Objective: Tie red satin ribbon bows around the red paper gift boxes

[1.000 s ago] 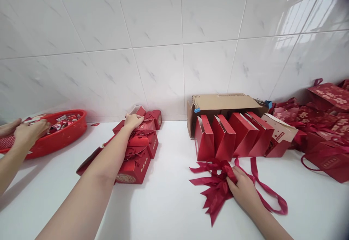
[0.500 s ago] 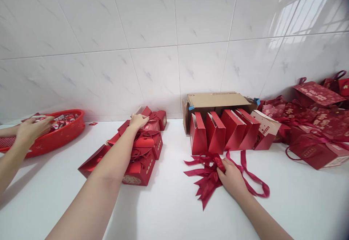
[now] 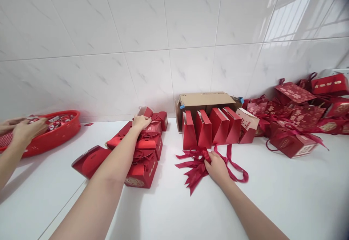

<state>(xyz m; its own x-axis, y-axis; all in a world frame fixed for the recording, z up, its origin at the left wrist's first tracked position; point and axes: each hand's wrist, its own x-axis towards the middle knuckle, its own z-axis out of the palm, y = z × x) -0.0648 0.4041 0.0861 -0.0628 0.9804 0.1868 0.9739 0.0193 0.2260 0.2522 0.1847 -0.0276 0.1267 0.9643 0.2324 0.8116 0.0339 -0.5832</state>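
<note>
My left hand [image 3: 141, 122] reaches to the back of a group of red gift boxes [image 3: 144, 174]. Its fingers are closed on a small red gift box [image 3: 145, 112] there; the fingertips are partly hidden. Tied cords and gold print show on the nearer boxes, and one at the front left has a raised flap [image 3: 85, 160]. On the white table, my right hand [image 3: 217, 167] grips a bundle of dark red ribbons [image 3: 195, 171] by its middle. Cut ends fan out to the left and a loop curls to the right.
Several tall red boxes [image 3: 203, 129] stand before an open cardboard carton [image 3: 207, 98]. Finished-looking red boxes with ribbons [image 3: 293, 140] are piled at right. At left, another person's hands [image 3: 27, 129] work over a red plastic basket [image 3: 62, 131] of wrapped sweets. A tiled wall [image 3: 147, 73] closes the back.
The view has turned to the right, bringing more of the right-hand pile in. My left hand stays at the back box, my right on the ribbons. The other person's hands shift slightly over the basket.
</note>
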